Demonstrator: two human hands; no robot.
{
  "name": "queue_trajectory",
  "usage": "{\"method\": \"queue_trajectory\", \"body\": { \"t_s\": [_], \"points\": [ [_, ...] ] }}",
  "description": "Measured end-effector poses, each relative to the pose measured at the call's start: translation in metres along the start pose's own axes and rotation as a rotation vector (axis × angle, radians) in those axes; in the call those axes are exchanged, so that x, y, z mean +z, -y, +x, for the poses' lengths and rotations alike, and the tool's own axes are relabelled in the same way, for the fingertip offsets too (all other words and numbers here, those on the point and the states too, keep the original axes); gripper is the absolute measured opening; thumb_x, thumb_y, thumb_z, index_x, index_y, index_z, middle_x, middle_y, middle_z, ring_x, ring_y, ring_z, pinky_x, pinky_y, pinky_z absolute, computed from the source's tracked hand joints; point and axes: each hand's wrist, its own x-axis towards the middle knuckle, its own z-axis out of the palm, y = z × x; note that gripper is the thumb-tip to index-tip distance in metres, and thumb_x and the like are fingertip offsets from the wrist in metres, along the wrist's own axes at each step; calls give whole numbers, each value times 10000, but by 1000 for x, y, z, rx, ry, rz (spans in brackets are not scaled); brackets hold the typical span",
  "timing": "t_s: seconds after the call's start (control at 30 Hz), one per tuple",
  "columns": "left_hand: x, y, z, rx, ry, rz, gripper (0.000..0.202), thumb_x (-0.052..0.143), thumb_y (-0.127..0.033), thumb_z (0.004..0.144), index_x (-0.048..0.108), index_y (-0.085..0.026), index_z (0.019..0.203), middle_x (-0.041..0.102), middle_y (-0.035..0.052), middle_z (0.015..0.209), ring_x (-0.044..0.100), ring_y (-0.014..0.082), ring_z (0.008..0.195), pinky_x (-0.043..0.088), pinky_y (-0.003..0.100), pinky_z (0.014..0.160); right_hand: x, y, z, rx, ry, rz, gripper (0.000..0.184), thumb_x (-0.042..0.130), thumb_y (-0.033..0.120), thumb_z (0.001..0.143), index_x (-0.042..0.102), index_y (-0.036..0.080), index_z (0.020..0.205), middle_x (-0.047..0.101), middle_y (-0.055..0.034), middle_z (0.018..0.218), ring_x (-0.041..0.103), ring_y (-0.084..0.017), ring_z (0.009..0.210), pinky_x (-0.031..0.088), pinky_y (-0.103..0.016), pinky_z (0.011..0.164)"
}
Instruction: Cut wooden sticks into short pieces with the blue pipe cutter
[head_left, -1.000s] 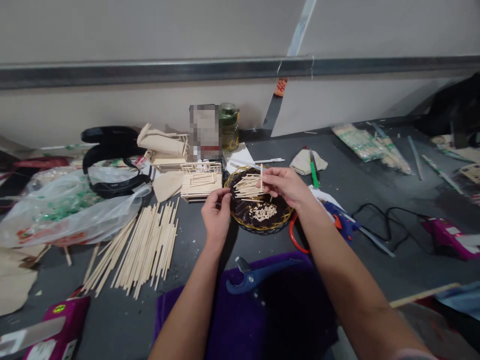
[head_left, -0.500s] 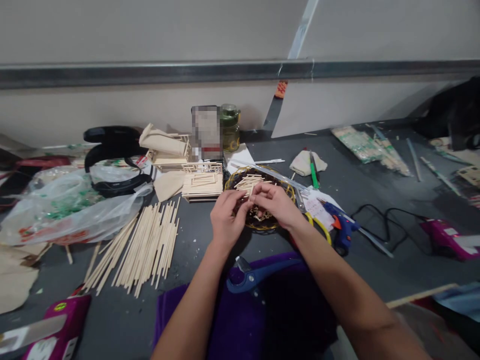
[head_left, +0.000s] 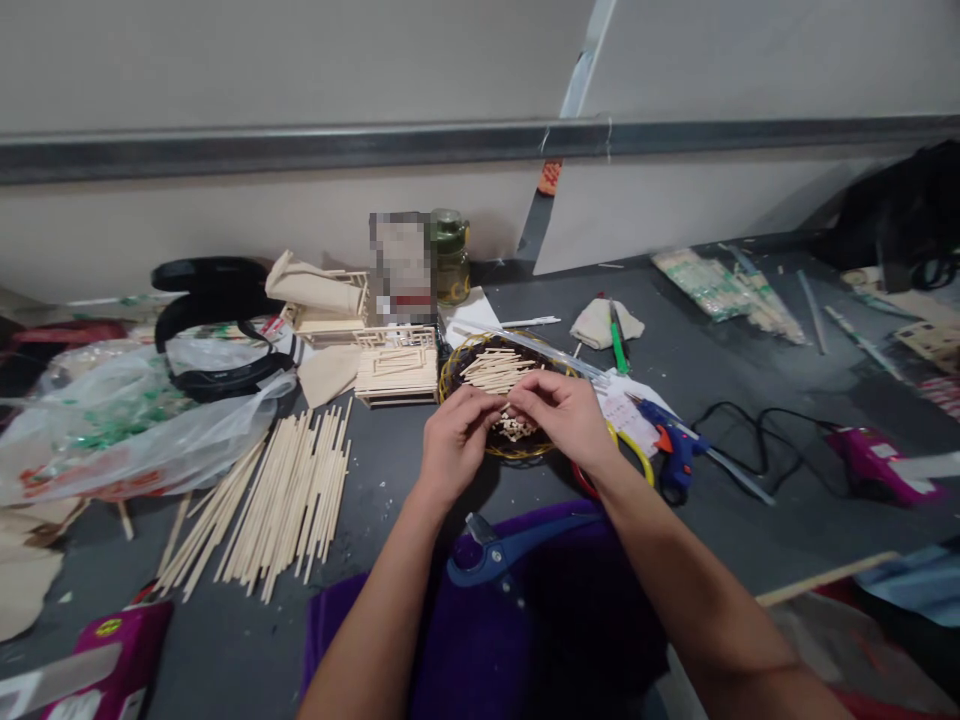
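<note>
My left hand (head_left: 456, 445) and my right hand (head_left: 561, 412) meet over the near part of a round woven basket (head_left: 448, 358), thumbs and fingertips pinched together. Whatever lies between the fingertips is too small and covered to name. Short pale wooden sticks (head_left: 496, 370) fill the back of the basket, and small cut stick pieces (head_left: 514, 429) show below my fingers. Between my forearms, a blue-handled cutter (head_left: 487, 560) lies on a purple cloth (head_left: 480, 650).
Long wooden sticks (head_left: 281, 500) lie left of my arms, near a plastic bag (head_left: 157, 440). Small stick-built furniture (head_left: 397, 375) and a glass jar (head_left: 451, 260) stand behind. Yellow-handled scissors (head_left: 639, 455), a blue glue gun (head_left: 679, 450) and its black cable (head_left: 757, 455) are on the right.
The view has shifted slightly, so most of the table sits a little further left. My fingers have changed position slightly over the basket, uncovering more of the short sticks. Both hands stay pinched.
</note>
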Motion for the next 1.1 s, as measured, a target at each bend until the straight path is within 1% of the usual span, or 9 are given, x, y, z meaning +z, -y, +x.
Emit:
{"method": "queue_trajectory", "body": {
  "t_s": [0.1,0.17,0.23,0.37,0.47,0.6,0.7,0.83,1.1],
  "points": [
    [-1,-1,0,-15,-25,55,214,534,-168,905,717,-233,996,681,49,901,636,161,842,492,270,754,-13,1,-6,26,-103,4,311,615,496,845,647,206,739,645,-3,613,564,-127,526,455,-243,521],
    [-2,1,0,-46,-129,85,221,528,-178,906,709,-230,1021,667,46,897,629,160,833,491,269,748,-26,-2,-11,12,-209,-84,320,583,495,872,635,212,732,618,7,574,542,-128,501,434,-245,509],
    [-3,4,0,-101,-264,95,201,533,-205,907,707,-219,1006,650,40,875,620,159,819,491,269,744,-38,-6,-13,-14,-215,-278,291,546,433,905,630,216,730,620,7,584,551,-142,525,426,-258,535],
    [-4,13,-1,-224,-452,44,171,561,-284,901,690,-188,961,628,31,862,603,149,786,487,255,700,-47,-15,-8,-105,-74,-802,179,507,228,909,667,217,828,709,-34,836,629,-200,786,439,-307,718],
    [-3,16,-2,-280,-477,15,185,585,-321,885,681,-178,954,621,29,862,593,137,742,473,232,634,-35,-17,6,-140,62,-1108,175,522,208,916,694,205,882,705,-69,943,615,-222,913,427,-310,771],
    [-2,16,-2,-292,-468,-21,182,595,-320,873,682,-176,944,633,42,868,607,152,777,476,233,632,-16,-19,25,-180,310,-1413,229,493,186,935,717,167,892,693,-123,952,598,-242,949,428,-304,720],
    [-1,18,-2,-292,-468,-37,183,600,-316,870,685,-172,946,642,48,876,614,160,806,481,238,644,-11,-24,33,-214,397,-1499,225,499,124,905,723,147,906,692,-144,937,592,-251,945,423,-303,673],
    [-1,18,-2,-303,-473,-49,193,602,-321,870,685,-172,958,636,43,873,615,154,787,481,232,627,-14,-26,35,-257,422,-1501,226,491,112,901,715,135,923,683,-153,940,576,-254,941,408,-312,648],
    [-1,16,-2,-291,-464,-34,178,595,-298,877,692,-170,952,647,46,885,619,159,817,485,240,657,-20,-16,63,-249,173,-1526,291,415,105,933,705,128,940,651,-160,953,520,-255,914,331,-312,580]
  ]
}}
